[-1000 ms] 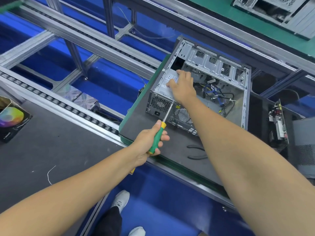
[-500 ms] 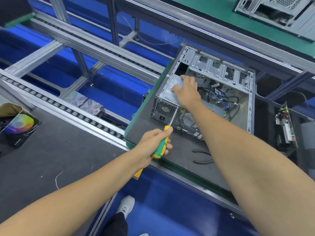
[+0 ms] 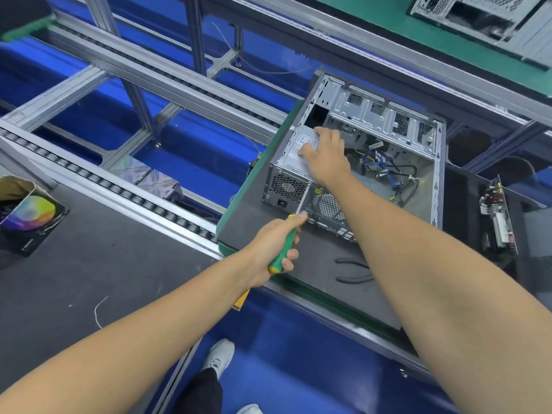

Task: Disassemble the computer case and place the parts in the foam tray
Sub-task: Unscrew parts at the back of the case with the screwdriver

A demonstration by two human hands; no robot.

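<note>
On the dark worktop the computer case lies on its side with its side panel off and its inside open to view. At the rear corner the power supply sits in its bay. The right hand lies flat on top of the unit, fingers extended, pressing or steadying it rather than closing around it. The left hand has a clenched grip on the green-and-yellow handle of a screwdriver, whose shaft runs up to the case's rear face beside the power supply grille.

Judging by the state of the case, the job looks about midway: the interior seems stripped of its main board, with only loose blue and black cables left on the floor of the shell, and a circuit board rests well apart on the right. The power supply and its wiring appear to be left, and the screw under the driver is probably one of its mounts.

No foam tray can be made out with certainty. The driver's tip is too small to see seated in a screw. Pliers near the front edge are partly covered by the right forearm, and a second case is cut off at the top.
</note>
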